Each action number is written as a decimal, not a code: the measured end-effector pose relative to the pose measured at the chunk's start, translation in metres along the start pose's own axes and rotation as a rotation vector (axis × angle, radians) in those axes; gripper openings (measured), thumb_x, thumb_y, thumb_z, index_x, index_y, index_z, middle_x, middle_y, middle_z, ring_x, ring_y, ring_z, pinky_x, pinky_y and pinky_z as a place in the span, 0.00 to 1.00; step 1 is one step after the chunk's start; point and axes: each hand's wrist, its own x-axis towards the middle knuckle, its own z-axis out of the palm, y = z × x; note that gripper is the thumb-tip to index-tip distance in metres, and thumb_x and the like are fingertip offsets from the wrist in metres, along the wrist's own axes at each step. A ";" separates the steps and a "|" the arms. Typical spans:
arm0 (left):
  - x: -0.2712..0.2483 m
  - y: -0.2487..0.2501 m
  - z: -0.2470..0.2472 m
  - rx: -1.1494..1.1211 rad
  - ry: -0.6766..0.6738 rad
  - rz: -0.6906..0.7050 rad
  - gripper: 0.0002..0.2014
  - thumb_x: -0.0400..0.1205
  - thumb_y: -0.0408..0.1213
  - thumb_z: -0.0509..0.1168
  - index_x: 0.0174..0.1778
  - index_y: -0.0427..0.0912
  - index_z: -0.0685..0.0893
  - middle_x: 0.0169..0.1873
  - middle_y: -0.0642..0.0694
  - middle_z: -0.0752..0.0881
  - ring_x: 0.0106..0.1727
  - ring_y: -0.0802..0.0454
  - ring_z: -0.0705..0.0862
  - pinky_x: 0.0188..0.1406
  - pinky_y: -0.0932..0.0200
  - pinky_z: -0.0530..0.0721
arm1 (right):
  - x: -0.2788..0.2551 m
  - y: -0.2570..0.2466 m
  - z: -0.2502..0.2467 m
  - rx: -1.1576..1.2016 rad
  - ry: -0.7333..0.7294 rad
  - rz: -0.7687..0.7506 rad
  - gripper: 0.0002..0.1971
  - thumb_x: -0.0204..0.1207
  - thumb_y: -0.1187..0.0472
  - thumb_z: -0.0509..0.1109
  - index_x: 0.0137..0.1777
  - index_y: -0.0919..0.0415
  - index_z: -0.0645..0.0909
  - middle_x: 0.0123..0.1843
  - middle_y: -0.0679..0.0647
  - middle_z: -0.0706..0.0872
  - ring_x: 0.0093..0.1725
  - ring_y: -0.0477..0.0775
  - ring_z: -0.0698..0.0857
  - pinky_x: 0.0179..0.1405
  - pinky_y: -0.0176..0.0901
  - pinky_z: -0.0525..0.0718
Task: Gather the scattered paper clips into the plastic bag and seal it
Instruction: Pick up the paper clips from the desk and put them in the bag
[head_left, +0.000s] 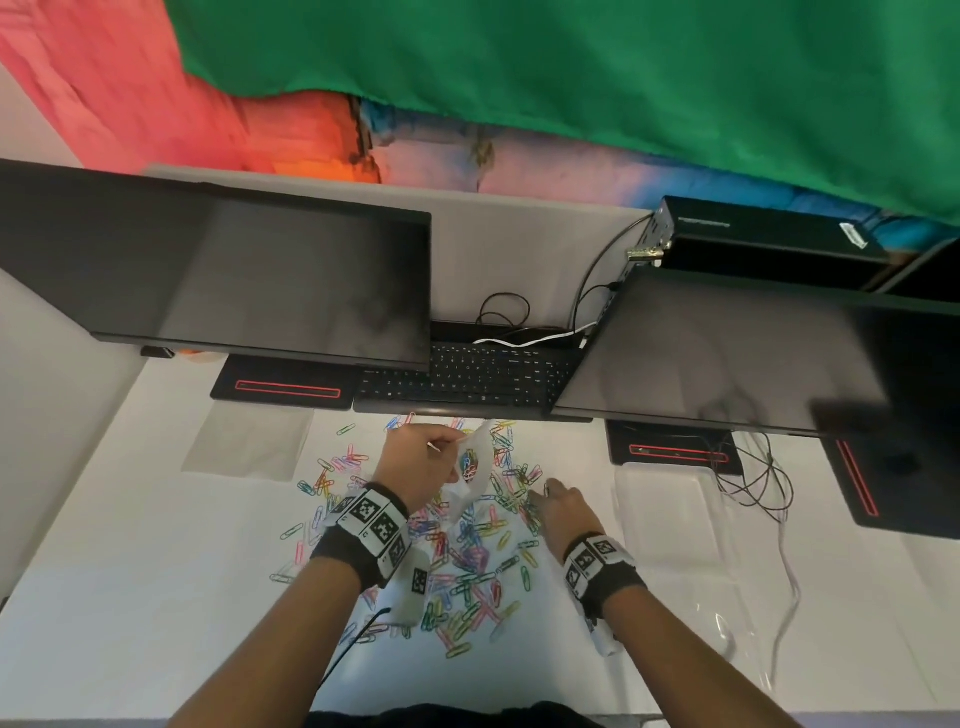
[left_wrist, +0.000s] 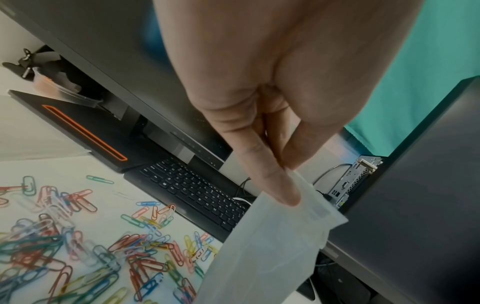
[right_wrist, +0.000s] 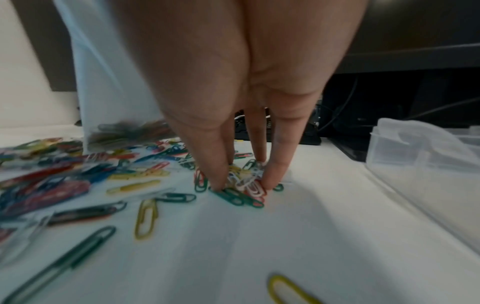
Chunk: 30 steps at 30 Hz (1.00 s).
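Several coloured paper clips (head_left: 467, 564) lie scattered over the white desk (head_left: 130, 597). My left hand (head_left: 451, 457) holds a small clear plastic bag (head_left: 475, 467) upright above the pile, thumb and fingers pinching its top edge (left_wrist: 298, 189). A few clips (right_wrist: 130, 129) sit in the bag's bottom. To the right of the bag, my right hand (head_left: 540, 491) is down on the desk. Its fingertips (right_wrist: 217, 183) pinch a small clump of paper clips (right_wrist: 246, 185) at the pile's right edge.
Two dark monitors (head_left: 260, 275) (head_left: 727, 353) hang over the far side of the desk, with a black keyboard (head_left: 467, 379) between them. A clear plastic container (head_left: 670, 514) stands right of my right hand, cables (head_left: 753, 478) beyond it. A clear sheet (head_left: 249, 441) lies far left.
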 end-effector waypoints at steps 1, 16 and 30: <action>0.000 -0.001 0.002 -0.003 -0.002 -0.001 0.09 0.83 0.31 0.66 0.51 0.45 0.91 0.31 0.47 0.91 0.29 0.56 0.91 0.40 0.55 0.92 | -0.001 -0.001 0.001 -0.007 0.005 -0.017 0.21 0.80 0.70 0.57 0.71 0.57 0.77 0.66 0.60 0.77 0.58 0.60 0.78 0.58 0.47 0.81; -0.002 -0.002 0.020 0.047 -0.070 0.023 0.10 0.83 0.30 0.65 0.54 0.43 0.91 0.32 0.53 0.90 0.31 0.55 0.91 0.39 0.55 0.93 | -0.001 0.029 -0.029 0.582 0.075 0.378 0.06 0.72 0.63 0.76 0.40 0.66 0.91 0.40 0.59 0.92 0.40 0.55 0.88 0.47 0.47 0.88; 0.001 0.008 0.031 0.053 -0.109 0.061 0.08 0.84 0.32 0.66 0.52 0.43 0.91 0.30 0.55 0.88 0.28 0.60 0.89 0.31 0.67 0.88 | -0.016 -0.052 -0.093 1.522 0.070 0.250 0.10 0.72 0.68 0.77 0.51 0.72 0.88 0.46 0.64 0.92 0.43 0.50 0.91 0.42 0.31 0.86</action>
